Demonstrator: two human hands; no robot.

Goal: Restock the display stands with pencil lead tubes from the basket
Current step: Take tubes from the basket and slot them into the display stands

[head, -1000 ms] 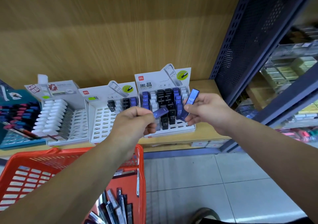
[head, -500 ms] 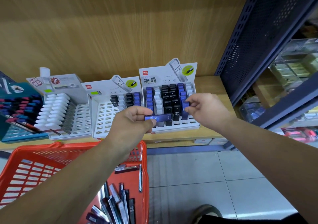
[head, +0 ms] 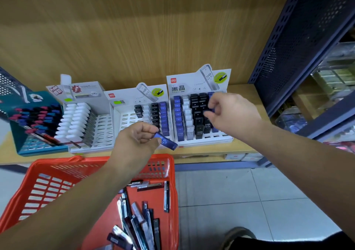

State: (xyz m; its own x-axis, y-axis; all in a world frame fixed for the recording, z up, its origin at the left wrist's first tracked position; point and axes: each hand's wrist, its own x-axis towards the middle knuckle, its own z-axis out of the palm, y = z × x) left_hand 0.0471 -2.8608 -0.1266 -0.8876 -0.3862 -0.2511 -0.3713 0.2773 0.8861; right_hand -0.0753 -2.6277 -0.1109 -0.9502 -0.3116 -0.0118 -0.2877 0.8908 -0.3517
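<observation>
My left hand [head: 137, 141] grips a blue lead tube [head: 166, 141] in front of the middle display stand [head: 124, 119]. My right hand [head: 229, 113] is over the right display stand [head: 199, 140], fingers pinching the top of a blue tube [head: 209, 111] standing in its right column. That stand holds rows of blue, white and black tubes. Below, the red basket [head: 48, 182] holds several loose tubes [head: 142, 217] in its right part.
A left white stand [head: 99, 126] with white-capped items and a teal stand [head: 38, 146] with coloured items sit on the wooden shelf [head: 247, 147]. A dark blue perforated rack [head: 299, 38] rises at the right. Grey floor tiles [head: 240, 192] lie below.
My right hand has pushed its blue tube down into the right stand's column. My left hand's tube has tilted, its free end now lower. The view shifted slightly.
</observation>
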